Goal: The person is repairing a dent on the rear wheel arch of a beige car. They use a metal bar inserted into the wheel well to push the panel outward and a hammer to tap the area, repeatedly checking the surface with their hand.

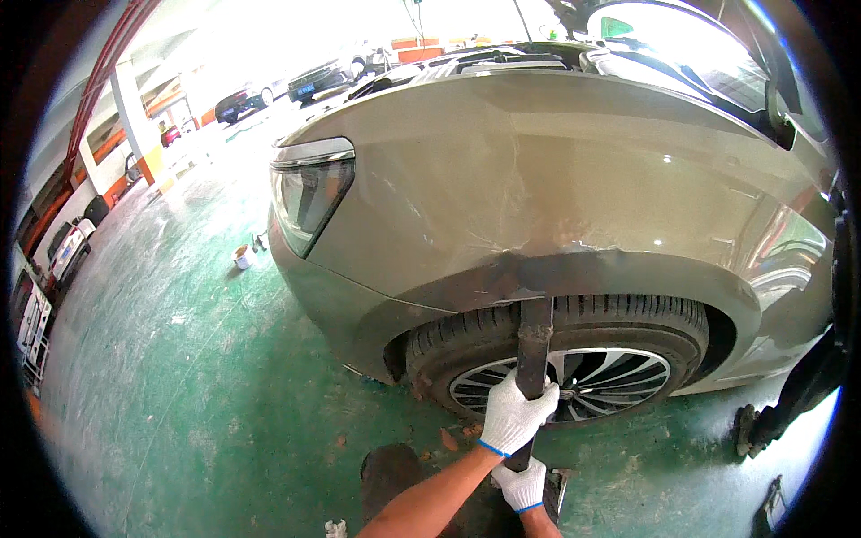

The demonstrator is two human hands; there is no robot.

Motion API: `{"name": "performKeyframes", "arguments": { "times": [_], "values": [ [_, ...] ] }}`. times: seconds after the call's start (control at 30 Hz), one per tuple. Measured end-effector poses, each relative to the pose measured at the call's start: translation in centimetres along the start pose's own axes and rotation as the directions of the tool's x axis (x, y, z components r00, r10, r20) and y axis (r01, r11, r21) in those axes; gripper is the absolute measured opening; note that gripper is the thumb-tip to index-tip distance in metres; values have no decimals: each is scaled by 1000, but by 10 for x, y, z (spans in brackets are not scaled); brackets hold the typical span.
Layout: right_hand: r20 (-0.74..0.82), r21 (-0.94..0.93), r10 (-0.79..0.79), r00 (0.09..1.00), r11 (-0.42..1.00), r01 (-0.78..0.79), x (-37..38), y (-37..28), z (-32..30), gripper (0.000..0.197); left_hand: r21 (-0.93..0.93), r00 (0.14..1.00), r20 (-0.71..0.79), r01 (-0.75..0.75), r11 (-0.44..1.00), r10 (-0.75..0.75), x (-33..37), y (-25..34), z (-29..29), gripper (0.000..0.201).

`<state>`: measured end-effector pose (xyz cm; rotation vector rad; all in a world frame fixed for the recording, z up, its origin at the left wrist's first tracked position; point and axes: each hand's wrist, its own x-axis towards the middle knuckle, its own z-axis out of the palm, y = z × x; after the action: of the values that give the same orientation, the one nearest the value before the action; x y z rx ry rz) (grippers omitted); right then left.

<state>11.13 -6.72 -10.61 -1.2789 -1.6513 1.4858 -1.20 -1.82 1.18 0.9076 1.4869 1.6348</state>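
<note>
A long, dark, flat pry bar (535, 345) stands nearly upright in front of the front wheel. Its upper end meets the lip of the wheel arch, where the tip is hidden. Wrapped round its middle is my left hand (518, 414), in a white knit glove with a blue cuff. Lower down, my right hand (522, 485), gloved alike, is closed round the bar's bottom part. Above the arch, the beige car fender (430, 179) shows creases and scraped, cracked paint. Behind the bar are the black tyre (619, 309) and the spoked wheel rim (628, 372).
Another person's dark-trousered leg (803, 390) stands at the right beside the car. A small white tub (243, 257) sits on the green floor (179, 386) left of the bumper. Loose car parts (67, 251) line the left wall. Parked cars (242, 103) stand far back.
</note>
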Motion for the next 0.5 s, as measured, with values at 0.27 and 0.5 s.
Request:
{"name": "performKeyframes", "arguments": {
  "times": [0.27,0.5],
  "values": [
    [20,-63,-80,997,995,82,5,7,-7,18,1,996,5,86,996,-86,-1,-1,1,22],
    [49,-12,-192,980,981,193,29,25,1,12,162,997,-67,-32,986,43,11,-25,2,22]
  ]
}}
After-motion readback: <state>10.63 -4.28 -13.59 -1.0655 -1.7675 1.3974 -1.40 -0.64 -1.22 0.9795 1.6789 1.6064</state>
